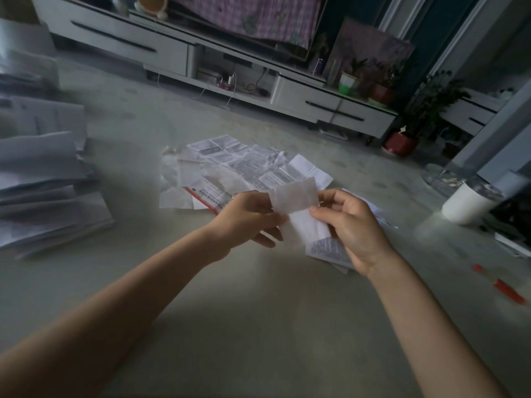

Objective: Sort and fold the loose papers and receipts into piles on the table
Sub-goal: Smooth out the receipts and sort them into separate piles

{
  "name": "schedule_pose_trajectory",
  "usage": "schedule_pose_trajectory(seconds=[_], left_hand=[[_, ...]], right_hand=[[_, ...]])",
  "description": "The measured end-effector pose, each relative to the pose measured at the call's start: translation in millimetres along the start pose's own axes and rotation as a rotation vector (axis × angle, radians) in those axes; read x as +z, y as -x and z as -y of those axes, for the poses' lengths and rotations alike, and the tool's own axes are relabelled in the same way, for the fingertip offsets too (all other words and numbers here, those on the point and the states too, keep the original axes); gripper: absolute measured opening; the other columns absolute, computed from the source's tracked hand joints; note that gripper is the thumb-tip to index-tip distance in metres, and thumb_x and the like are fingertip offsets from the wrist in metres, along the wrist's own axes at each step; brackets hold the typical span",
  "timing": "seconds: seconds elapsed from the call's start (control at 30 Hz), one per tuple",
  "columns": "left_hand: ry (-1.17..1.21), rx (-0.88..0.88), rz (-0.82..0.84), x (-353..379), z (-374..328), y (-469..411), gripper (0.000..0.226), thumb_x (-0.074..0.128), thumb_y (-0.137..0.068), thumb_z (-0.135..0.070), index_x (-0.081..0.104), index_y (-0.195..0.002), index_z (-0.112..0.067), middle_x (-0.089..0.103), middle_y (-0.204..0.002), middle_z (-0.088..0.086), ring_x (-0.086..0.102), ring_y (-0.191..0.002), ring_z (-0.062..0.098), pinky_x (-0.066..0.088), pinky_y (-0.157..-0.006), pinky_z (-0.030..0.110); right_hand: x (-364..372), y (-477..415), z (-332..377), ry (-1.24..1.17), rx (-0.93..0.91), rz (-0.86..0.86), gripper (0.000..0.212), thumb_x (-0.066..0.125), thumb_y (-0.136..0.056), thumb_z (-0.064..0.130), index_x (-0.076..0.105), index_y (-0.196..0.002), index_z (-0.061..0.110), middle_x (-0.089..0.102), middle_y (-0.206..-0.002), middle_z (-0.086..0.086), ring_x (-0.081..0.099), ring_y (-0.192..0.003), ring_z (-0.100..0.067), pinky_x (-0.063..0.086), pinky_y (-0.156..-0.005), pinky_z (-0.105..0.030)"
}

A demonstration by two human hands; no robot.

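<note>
**Now: One Receipt, Pinched at Mid-Frame**

Clamped between thumb and fingers (pixel 320 214) of the right hand (pixel 352 225), and pinched likewise at its opposite edge by the left hand (pixel 253 218): a white receipt (pixel 296 196), held just above the tabletop (pixel 258 311), bent over at the top, printed at the lower end. Just beyond, spread across the centre: loose papers (pixel 235 165), creased, one red-edged. At left, heaped high: a pile of folded sheets (pixel 43 182). At right, standing upright: a white cup (pixel 468 205). Lower right, lying flat: a red object (pixel 508 291), too blurred to name.
</note>
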State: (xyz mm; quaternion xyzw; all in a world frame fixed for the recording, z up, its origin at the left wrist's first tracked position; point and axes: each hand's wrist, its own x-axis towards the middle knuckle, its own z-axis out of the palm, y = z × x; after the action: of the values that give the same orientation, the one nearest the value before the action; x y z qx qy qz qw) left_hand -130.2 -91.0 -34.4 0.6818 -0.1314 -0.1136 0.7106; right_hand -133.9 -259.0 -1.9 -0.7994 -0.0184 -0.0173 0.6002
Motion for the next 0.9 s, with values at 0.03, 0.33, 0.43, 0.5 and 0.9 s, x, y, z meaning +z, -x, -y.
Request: schedule_pose_trajectory(seconds=[0.03,0.33,0.43,0.5,0.9], left_hand=[[0.022,-0.012,-0.009,-1,-1,0,0.012,0.053,-0.091,-0.003,0.062,-0.087,-0.011,0.067,-0.073,0.002,0.065,-0.061,0.011,0.055,-0.057,0.025],[0.039,-0.082,-0.034,-2,-3,-1,0.011,0.052,-0.093,-0.009,0.063,-0.091,-0.009,0.070,-0.083,0.006,0.066,-0.066,0.014,0.055,-0.060,0.027],[0.029,-0.088,-0.028,0,-2,0,0.009,0.053,-0.092,-0.009,0.062,-0.093,-0.008,0.070,-0.082,0.006,0.066,-0.065,0.014,0.055,-0.060,0.026],[0.024,-0.092,-0.029,0,-2,-1,0.009,0.053,-0.092,-0.008,0.062,-0.092,-0.008,0.070,-0.082,0.006,0.065,-0.066,0.014,0.055,-0.061,0.026],[0.042,-0.076,-0.078,-7,-4,-3,0.017,0.050,-0.092,-0.005,0.064,-0.088,-0.013,0.072,-0.079,0.001,0.066,-0.066,0.011,0.054,-0.061,0.022]], right_hand=[[-4,-1,3,-0.024,-0.003,-0.017,0.021,0.056,-0.084,-0.006,0.059,-0.080,0.015,0.063,-0.077,-0.005,0.060,-0.070,-0.011,0.048,-0.067,-0.020],[-68,-16,0,0.321,-0.170,-0.344,0.014,0.050,-0.091,0.000,0.059,-0.090,0.010,0.058,-0.080,-0.004,0.051,-0.066,-0.008,0.037,-0.052,-0.007],[-70,-22,-21,0.630,-0.138,-0.197,0.014,0.057,-0.088,0.004,0.068,-0.096,0.009,0.065,-0.091,-0.006,0.056,-0.083,-0.015,0.041,-0.067,-0.018],[-63,-22,-37,0.821,-0.114,-0.081,0.012,0.062,-0.085,0.009,0.070,-0.094,0.008,0.069,-0.096,-0.005,0.061,-0.090,-0.015,0.044,-0.079,-0.024],[-59,-21,-33,0.935,-0.256,-0.231,0.005,0.064,-0.082,0.010,0.069,-0.083,0.011,0.061,-0.094,-0.010,0.055,-0.091,-0.027,0.036,-0.077,-0.024]])
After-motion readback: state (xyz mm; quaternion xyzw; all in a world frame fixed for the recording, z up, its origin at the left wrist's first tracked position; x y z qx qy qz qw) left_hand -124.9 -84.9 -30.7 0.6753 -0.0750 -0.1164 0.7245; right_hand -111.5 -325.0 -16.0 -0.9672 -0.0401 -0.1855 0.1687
